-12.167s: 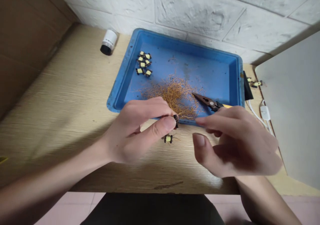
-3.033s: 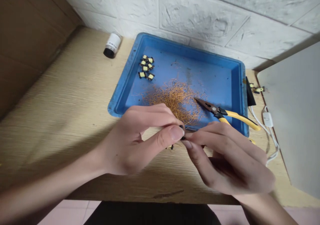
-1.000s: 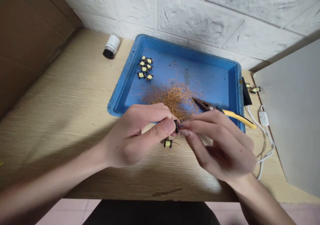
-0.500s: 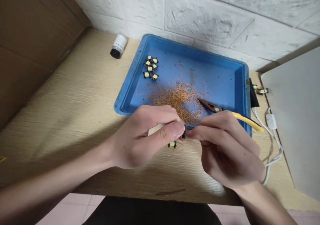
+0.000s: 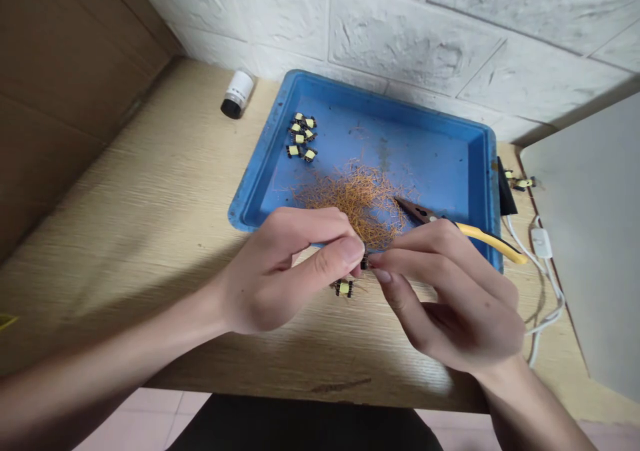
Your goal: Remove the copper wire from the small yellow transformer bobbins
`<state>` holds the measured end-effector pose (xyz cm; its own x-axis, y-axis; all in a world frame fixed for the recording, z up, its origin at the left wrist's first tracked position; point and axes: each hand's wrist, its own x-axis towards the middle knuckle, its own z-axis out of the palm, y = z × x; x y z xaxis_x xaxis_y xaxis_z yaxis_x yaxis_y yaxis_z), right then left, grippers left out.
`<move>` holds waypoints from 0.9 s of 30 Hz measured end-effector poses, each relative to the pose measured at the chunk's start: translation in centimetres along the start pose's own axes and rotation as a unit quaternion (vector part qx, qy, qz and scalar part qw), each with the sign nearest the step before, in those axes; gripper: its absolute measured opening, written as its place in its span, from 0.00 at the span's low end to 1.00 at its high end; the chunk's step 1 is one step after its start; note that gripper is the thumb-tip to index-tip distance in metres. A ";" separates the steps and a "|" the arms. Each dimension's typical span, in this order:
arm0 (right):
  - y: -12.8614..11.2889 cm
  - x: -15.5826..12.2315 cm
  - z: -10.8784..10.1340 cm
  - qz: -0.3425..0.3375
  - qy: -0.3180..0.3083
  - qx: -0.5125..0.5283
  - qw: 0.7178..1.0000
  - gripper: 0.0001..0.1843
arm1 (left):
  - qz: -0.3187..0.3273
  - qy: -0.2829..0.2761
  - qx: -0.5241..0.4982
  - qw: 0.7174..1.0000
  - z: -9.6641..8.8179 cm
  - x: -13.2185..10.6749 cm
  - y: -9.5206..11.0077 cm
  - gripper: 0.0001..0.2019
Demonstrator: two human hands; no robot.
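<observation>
My left hand (image 5: 295, 271) pinches a small transformer (image 5: 365, 261) between thumb and forefinger, and only its dark end shows past the thumb. Against that end my right hand (image 5: 450, 297) closes its thumb and forefinger tips; whatever is between them is too small to make out. Another small transformer (image 5: 344, 287), black with a yellow wrap and thin wires sticking out, lies on the table just below the left fingers. Behind the hands is a heap of copper-coloured wire clippings (image 5: 360, 194) in a blue tray (image 5: 425, 114).
Several yellow-and-black transformers (image 5: 303, 136) sit in the tray's left part. Pliers (image 5: 423, 212) with yellow handles rest over its right front rim. A white bottle with a black cap (image 5: 237, 94) lies at the back left. A white cable with a switch (image 5: 541, 243) runs along the right.
My right thumb has come into view below the forefinger, at the held transformer. Both hands have shifted slightly left, and the transformer on the table is more exposed.
</observation>
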<state>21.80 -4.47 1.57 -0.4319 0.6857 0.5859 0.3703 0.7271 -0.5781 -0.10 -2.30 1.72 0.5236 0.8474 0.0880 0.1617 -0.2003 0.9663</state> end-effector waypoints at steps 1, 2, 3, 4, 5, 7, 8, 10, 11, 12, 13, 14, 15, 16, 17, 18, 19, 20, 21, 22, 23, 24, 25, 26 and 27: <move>0.0 0.0 -0.1 0.002 -0.002 -0.001 1.000 0.14 | 0.000 -0.001 0.004 1.000 0.0 0.0 0.0 0.18; -0.1 0.0 -0.1 0.004 -0.004 0.000 1.000 0.13 | 0.002 -0.002 0.009 1.000 0.0 0.0 0.0 0.17; -0.1 -0.1 -0.2 0.006 -0.006 0.002 1.000 0.13 | 0.005 -0.003 0.014 1.000 0.0 0.0 0.0 0.17; -0.2 -0.2 -0.2 0.007 -0.008 0.006 1.000 0.13 | 0.008 -0.005 0.021 1.000 0.0 0.0 0.0 0.17; -0.2 -0.3 -0.2 0.009 -0.010 0.010 1.000 0.13 | 0.012 -0.006 0.028 1.000 0.1 0.0 0.0 0.17; -0.2 -0.4 -0.3 0.014 -0.018 0.019 1.000 0.13 | 0.019 -0.010 0.043 0.999 0.1 0.1 -0.1 0.18; -0.2 -0.4 -0.3 0.017 -0.020 0.023 0.999 0.14 | 0.023 -0.011 0.049 0.998 0.1 0.1 -0.1 0.18; -0.2 -0.3 -0.2 0.019 -0.016 0.032 0.999 0.14 | 0.031 -0.012 0.057 0.998 0.1 0.1 -0.1 0.18; -0.2 -0.2 -0.1 0.018 -0.011 0.034 0.999 0.14 | 0.033 -0.011 0.060 0.998 0.1 0.2 -0.1 0.18; -0.2 -0.2 -0.1 0.014 -0.002 0.034 0.999 0.14 | 0.033 -0.011 0.061 0.998 0.1 0.2 -0.1 0.18; -0.1 -0.1 0.0 0.010 0.007 0.031 0.999 0.13 | 0.032 -0.010 0.061 0.998 0.1 0.2 -0.1 0.18; 0.0 -0.1 0.1 0.008 0.015 0.026 1.000 0.13 | 0.031 -0.009 0.059 0.998 0.1 0.2 0.0 0.18; 0.0 -0.1 0.1 0.007 0.021 0.022 1.000 0.12 | 0.029 -0.009 0.057 0.998 0.1 0.2 0.0 0.18; 0.1 -0.1 0.2 0.006 0.025 0.018 0.999 0.12 | 0.028 -0.008 0.054 0.998 0.1 0.2 0.0 0.19; 0.2 -0.2 0.2 0.005 0.029 0.016 0.999 0.12 | 0.026 -0.007 0.051 0.998 0.1 0.2 0.0 0.19; 0.3 -0.2 0.2 0.003 0.031 0.013 0.999 0.13 | 0.024 -0.007 0.050 0.998 0.1 0.2 0.0 0.19; 0.4 -0.2 0.2 -0.003 0.034 0.012 0.999 0.13 | 0.022 -0.007 0.049 0.999 0.1 0.2 0.0 0.19; 0.4 -0.2 0.2 -0.012 0.038 0.013 0.999 0.13 | 0.022 -0.008 0.048 0.999 0.2 0.2 0.0 0.19; 0.4 -0.1 0.2 -0.022 0.043 0.015 0.999 0.14 | 0.023 -0.009 0.047 0.999 0.2 0.2 0.0 0.18; 0.4 -0.1 0.2 -0.024 0.043 0.017 0.999 0.14 | 0.024 -0.009 0.047 0.999 0.1 0.2 0.0 0.18; 0.3 0.0 0.2 -0.024 0.040 0.019 0.999 0.14 | 0.025 -0.010 0.048 0.998 0.1 0.2 0.0 0.18; 0.3 0.0 0.1 -0.020 0.036 0.019 0.999 0.14 | 0.025 -0.010 0.050 0.998 0.1 0.2 0.0 0.18; 0.3 0.0 0.1 -0.013 0.032 0.019 0.999 0.14 | 0.025 -0.010 0.052 0.998 0.1 0.2 -0.1 0.18; 0.3 0.0 0.2 -0.006 0.029 0.017 0.999 0.14 | 0.024 -0.010 0.056 0.998 0.1 0.2 -0.1 0.19; 0.3 0.0 0.2 -0.002 0.027 0.017 0.999 0.14 | 0.024 -0.011 0.061 0.998 0.1 0.2 -0.1 0.19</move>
<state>21.73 -4.27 1.30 -0.3872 0.6842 0.6180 0.3393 0.7290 -0.5946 0.06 -2.15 1.66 0.5508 0.8249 0.1268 0.2364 -0.2999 0.9242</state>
